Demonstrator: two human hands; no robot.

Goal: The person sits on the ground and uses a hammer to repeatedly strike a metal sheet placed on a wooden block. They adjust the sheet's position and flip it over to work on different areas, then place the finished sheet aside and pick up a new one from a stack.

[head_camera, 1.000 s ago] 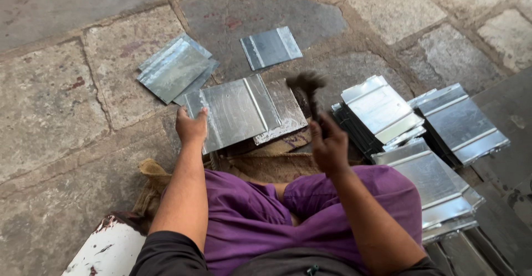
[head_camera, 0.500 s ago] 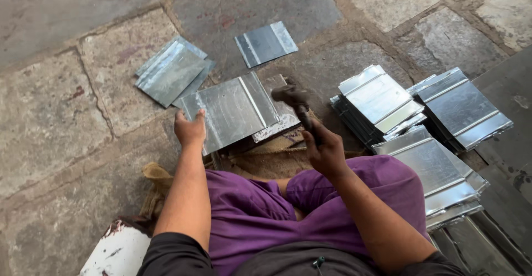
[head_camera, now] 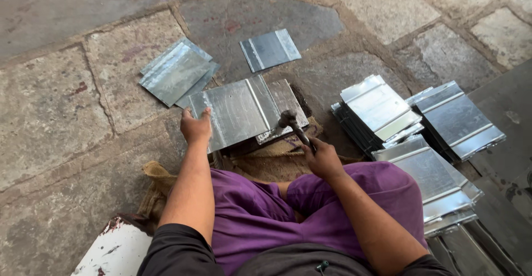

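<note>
A ribbed shiny metal sheet [head_camera: 238, 110] lies in front of my knees on the stone floor. My left hand [head_camera: 195, 126] presses down on its near left corner. My right hand [head_camera: 322, 158] is closed around the handle of a hammer [head_camera: 292, 124]. The hammer's head rests at the sheet's near right edge. A second sheet [head_camera: 288, 101] pokes out from under the first on the right.
Loose sheets [head_camera: 176, 72] lie at the far left and one single sheet [head_camera: 270, 49] farther off. Stacks of sheets [head_camera: 379, 107] [head_camera: 457, 118] [head_camera: 438, 184] stand to my right. Burlap [head_camera: 158, 184] lies under my purple-clad legs. A white object [head_camera: 113, 251] sits at bottom left.
The hammer, raised and blurred a second ago, has come down onto the sheet's right edge. My left hand stayed on the sheet's corner.
</note>
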